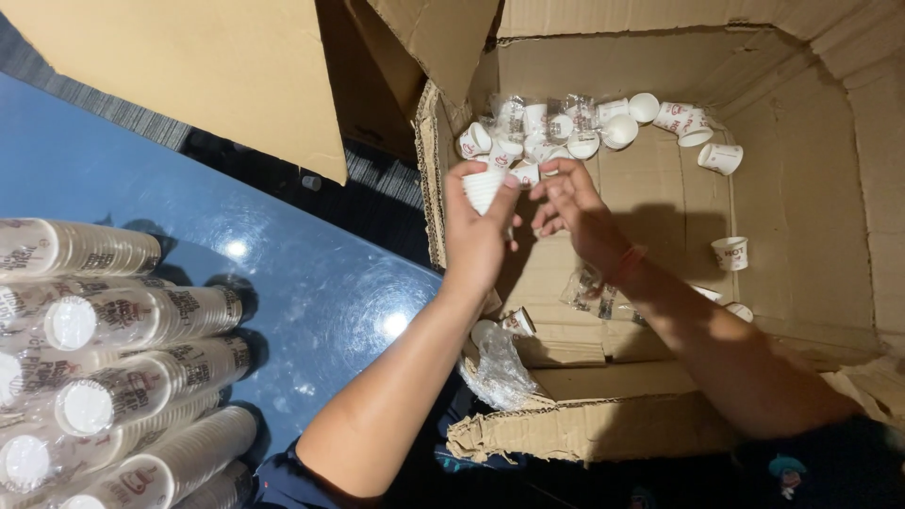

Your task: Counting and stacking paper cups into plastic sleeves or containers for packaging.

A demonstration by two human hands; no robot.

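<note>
Inside the large cardboard box (801, 188), near its left wall, a short stack of small paper cups (483, 188) was clasped by the left hand (478, 236) and pinched at its rim by the right hand (575, 212); the stack could be crushed by squeezing.

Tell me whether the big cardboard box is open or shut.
Open: the cardboard box has its flaps spread, showing loose paper cups inside.

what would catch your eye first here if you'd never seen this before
Both hands meet mid-frame over a big open cardboard box: the left hand grips a short stack of small white cups, the right hand touching beside it. Loose cups litter the box's far corner, and long sleeved cup stacks lie on the blue table at left.
</note>
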